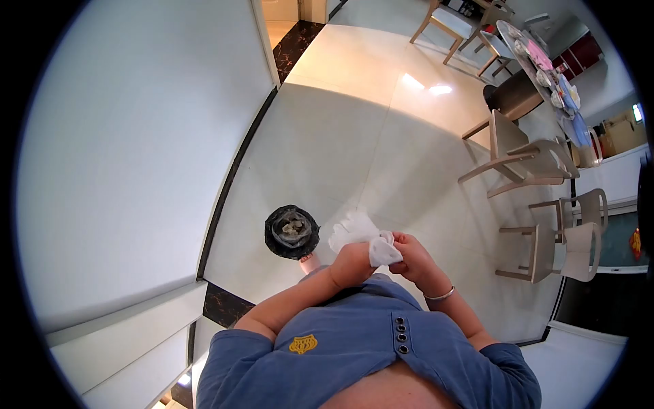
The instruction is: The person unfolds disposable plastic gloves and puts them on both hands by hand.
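Note:
In front of my belly, my left hand (352, 263) is closed on a thin, crumpled white plastic bag (354, 228). The loose, translucent part of the bag spreads out beyond that hand. My right hand (413, 260) is close beside it, fingers pinched on another bunched part of the same bag. Some fingertips are hidden behind the white folds. To the left on the floor stands a round trash bin (293, 232) lined with a black bag, with some crumpled waste inside. Part of a bare foot (308, 262) shows right beside the bin.
A white wall (143, 150) with dark skirting runs along the left. Several wooden chairs (511, 150) stand at the right, around a table (511, 34) with dishes on it. Pale glossy tiles (327, 150) cover the floor.

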Available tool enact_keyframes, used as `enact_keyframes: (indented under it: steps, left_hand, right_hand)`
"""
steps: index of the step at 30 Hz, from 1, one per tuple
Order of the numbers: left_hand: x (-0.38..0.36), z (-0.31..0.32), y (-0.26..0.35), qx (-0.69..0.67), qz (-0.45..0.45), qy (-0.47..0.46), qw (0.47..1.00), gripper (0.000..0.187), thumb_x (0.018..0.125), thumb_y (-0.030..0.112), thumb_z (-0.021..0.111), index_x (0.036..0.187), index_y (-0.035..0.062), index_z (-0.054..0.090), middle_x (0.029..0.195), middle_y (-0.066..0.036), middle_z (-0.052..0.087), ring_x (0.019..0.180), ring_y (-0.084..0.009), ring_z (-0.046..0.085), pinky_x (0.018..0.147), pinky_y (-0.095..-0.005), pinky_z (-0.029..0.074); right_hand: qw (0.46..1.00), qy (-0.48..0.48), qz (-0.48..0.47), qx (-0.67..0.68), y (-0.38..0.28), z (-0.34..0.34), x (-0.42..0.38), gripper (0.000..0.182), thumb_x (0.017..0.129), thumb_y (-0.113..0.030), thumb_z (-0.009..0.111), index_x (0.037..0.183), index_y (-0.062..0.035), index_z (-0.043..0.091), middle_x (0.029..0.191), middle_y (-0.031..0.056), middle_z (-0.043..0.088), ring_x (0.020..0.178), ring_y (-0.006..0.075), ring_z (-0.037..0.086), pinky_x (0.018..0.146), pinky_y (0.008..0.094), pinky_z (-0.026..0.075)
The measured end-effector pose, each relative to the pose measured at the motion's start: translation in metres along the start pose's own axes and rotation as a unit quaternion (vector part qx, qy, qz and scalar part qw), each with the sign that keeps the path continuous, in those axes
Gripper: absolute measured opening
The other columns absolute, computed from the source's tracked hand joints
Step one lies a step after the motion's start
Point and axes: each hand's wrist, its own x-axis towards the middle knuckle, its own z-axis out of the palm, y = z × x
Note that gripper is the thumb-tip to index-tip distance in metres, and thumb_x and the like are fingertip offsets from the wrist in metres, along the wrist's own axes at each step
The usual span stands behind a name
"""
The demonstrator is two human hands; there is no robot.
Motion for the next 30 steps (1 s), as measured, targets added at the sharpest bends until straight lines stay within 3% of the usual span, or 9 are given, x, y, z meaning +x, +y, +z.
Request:
enact_keyframes:
  steps: [3, 6, 12, 14, 15, 17, 22, 26, 30]
  left_hand:
    - [0.002, 0.005, 0.000, -0.046, 0.020, 0.046, 0.998, 0.023, 0.068, 0.006, 0.052, 0.091, 0.0059, 0.051, 0.076, -0.011, 0.056, 0.066, -0.0278, 0.056, 0.056, -0.0329, 0.045]
    - [0.001, 0.005, -0.002, -0.031, 0.030, 0.021, 0.999, 0.025, 0.067, 0.004, 0.055, 0.091, 0.0075, 0.052, 0.083, -0.006, 0.058, 0.072, -0.0247, 0.058, 0.061, -0.0295, 0.047]
    - [0.002, 0.001, -0.001, 0.027, 0.077, 0.054, 0.995, 0.026, 0.067, 0.003, 0.053, 0.092, 0.0032, 0.048, 0.083, -0.009, 0.058, 0.071, -0.0256, 0.058, 0.057, -0.0306, 0.047]
    - [0.002, 0.000, -0.001, 0.023, 0.079, 0.064, 0.995, 0.025, 0.067, 0.003, 0.053, 0.092, 0.0032, 0.048, 0.081, -0.010, 0.058, 0.069, -0.0259, 0.058, 0.057, -0.0312, 0.047]
    - [0.003, -0.001, -0.001, 0.021, 0.081, 0.073, 0.994, 0.024, 0.068, 0.003, 0.052, 0.091, 0.0031, 0.048, 0.079, -0.011, 0.057, 0.068, -0.0263, 0.058, 0.056, -0.0318, 0.047]
    - [0.007, -0.005, 0.003, 0.020, 0.098, 0.094, 0.990, 0.024, 0.069, 0.004, 0.050, 0.092, 0.0012, 0.045, 0.074, -0.011, 0.055, 0.063, -0.0264, 0.056, 0.052, -0.0325, 0.045]
    - [0.015, -0.006, 0.006, -0.018, 0.152, 0.141, 0.978, 0.023, 0.071, 0.005, 0.048, 0.092, -0.0003, 0.042, 0.068, -0.011, 0.051, 0.059, -0.0267, 0.053, 0.049, -0.0337, 0.044]
    - [0.018, -0.006, 0.010, -0.002, 0.129, 0.075, 0.989, 0.020, 0.067, 0.002, 0.050, 0.086, 0.0014, 0.044, 0.070, -0.012, 0.052, 0.060, -0.0289, 0.054, 0.049, -0.0339, 0.044]
    - [0.021, 0.002, 0.008, -0.056, 0.121, 0.094, 0.987, 0.022, 0.066, -0.001, 0.050, 0.086, 0.0023, 0.044, 0.070, -0.013, 0.052, 0.062, -0.0311, 0.054, 0.051, -0.0352, 0.043]
  right_hand:
    - [0.997, 0.051, 0.026, 0.056, 0.003, 0.003, 0.006, 0.009, 0.081, -0.013, 0.048, 0.078, -0.0048, 0.051, 0.051, -0.0018, 0.043, 0.036, 0.0052, 0.034, 0.030, 0.0184, 0.025]
    - [0.994, -0.003, 0.016, 0.112, 0.016, -0.005, 0.016, 0.016, 0.082, -0.019, 0.047, 0.073, -0.0062, 0.049, 0.050, -0.0028, 0.042, 0.036, 0.0053, 0.036, 0.031, 0.0183, 0.028]
    - [0.981, 0.083, -0.069, 0.160, 0.019, 0.006, 0.000, 0.020, 0.085, -0.023, 0.045, 0.072, -0.0079, 0.049, 0.059, -0.0014, 0.047, 0.048, 0.0049, 0.044, 0.044, 0.0175, 0.039]
    - [0.928, -0.061, -0.044, 0.365, 0.026, -0.010, 0.006, 0.019, 0.084, -0.024, 0.047, 0.081, -0.0062, 0.053, 0.072, 0.0019, 0.053, 0.061, 0.0092, 0.051, 0.055, 0.0217, 0.044]
    - [0.929, -0.061, -0.045, 0.363, 0.022, -0.003, 0.003, 0.019, 0.084, -0.024, 0.047, 0.081, -0.0062, 0.053, 0.072, 0.0019, 0.053, 0.061, 0.0092, 0.051, 0.055, 0.0217, 0.044]
    - [0.942, 0.093, -0.090, 0.311, 0.011, 0.018, -0.005, 0.021, 0.084, -0.025, 0.048, 0.088, -0.0052, 0.053, 0.080, 0.0039, 0.056, 0.070, 0.0135, 0.054, 0.062, 0.0254, 0.045]
    - [0.945, 0.107, -0.197, 0.239, 0.012, 0.015, -0.002, 0.017, 0.082, -0.020, 0.051, 0.088, -0.0042, 0.053, 0.085, 0.0053, 0.057, 0.074, 0.0140, 0.056, 0.064, 0.0252, 0.047]
    - [0.931, 0.119, -0.290, 0.188, 0.011, 0.014, -0.002, 0.014, 0.080, -0.012, 0.054, 0.089, -0.0013, 0.052, 0.086, 0.0065, 0.058, 0.076, 0.0144, 0.057, 0.064, 0.0248, 0.048]
    - [0.944, 0.126, -0.262, 0.155, -0.003, 0.008, -0.009, 0.014, 0.078, -0.009, 0.055, 0.089, 0.0001, 0.054, 0.082, 0.0062, 0.058, 0.072, 0.0141, 0.057, 0.061, 0.0248, 0.048]
